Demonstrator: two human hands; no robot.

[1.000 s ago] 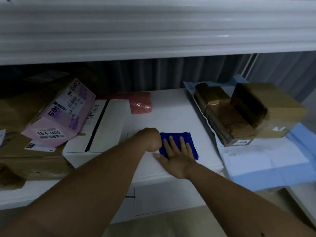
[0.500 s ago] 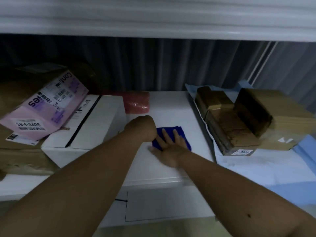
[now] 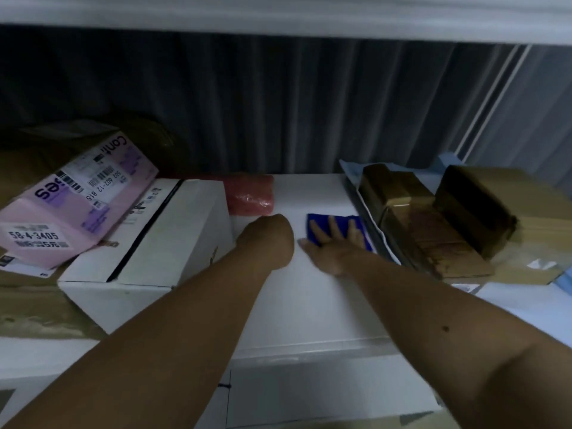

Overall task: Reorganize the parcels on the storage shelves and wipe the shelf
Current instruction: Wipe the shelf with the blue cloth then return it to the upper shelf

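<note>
White laminate makes up the shelf [image 3: 309, 305], the largest thing here, and its bare middle strip is where the wiping is going on. To the left of that strip stands a white carton [image 3: 148, 243] with a pink parcel [image 3: 77, 212] leaning tilted on its top, and brown paper packages sit further left in shadow; to the right, a group of brown taped parcels [image 3: 433, 224] lies on a pale blue sheet [image 3: 526, 308]. At the back, just behind the carton's far corner, is a red bubble-wrapped packet [image 3: 249, 195]. The blue cloth [image 3: 359, 224] has travelled since a second ago: it was near the front middle of the strip and now lies further back and to the right, almost against the edge of the blue sheet. The right hand [image 3: 335, 246] lies flat on it with fingers spread and straight, pressing it to the surface. The left hand [image 3: 269, 239] rests beside it as a loose fist, holding nothing, much as before. I judge the wipe to be mid-stroke, covering the cleared strip; the ground under the parcels on both sides remains unwiped, so shifting them probably comes later.
</note>
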